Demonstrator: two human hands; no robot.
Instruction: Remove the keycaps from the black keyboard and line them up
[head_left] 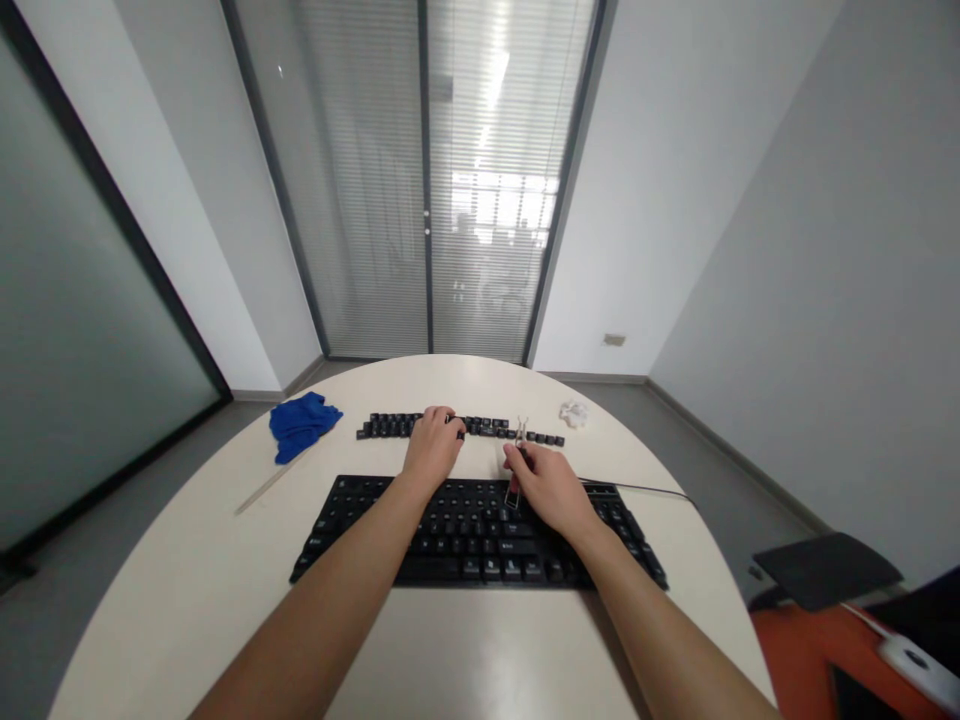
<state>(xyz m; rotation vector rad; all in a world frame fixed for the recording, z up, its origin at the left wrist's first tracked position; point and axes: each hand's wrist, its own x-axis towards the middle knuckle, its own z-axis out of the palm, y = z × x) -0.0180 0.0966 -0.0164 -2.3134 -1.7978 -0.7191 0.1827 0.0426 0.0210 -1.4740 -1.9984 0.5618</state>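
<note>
I'm at a pale, round-edged table (465, 655), smooth top with a light glare on my side. Black keyboard (480, 547) lies flat on it, long side toward me. Its cable (637, 487) leaves from the back right, crosses the top and reaches the right edge. Behind the keyboard, apart from it: loose black keycaps (487, 427) lined up in roughly two rows, middle partly hidden from me. Far left, a crumpled blue cloth (301, 425); thin stick (270, 483) slants from it toward me. Far right, small whitish wad (574, 413), material unclear.
</note>
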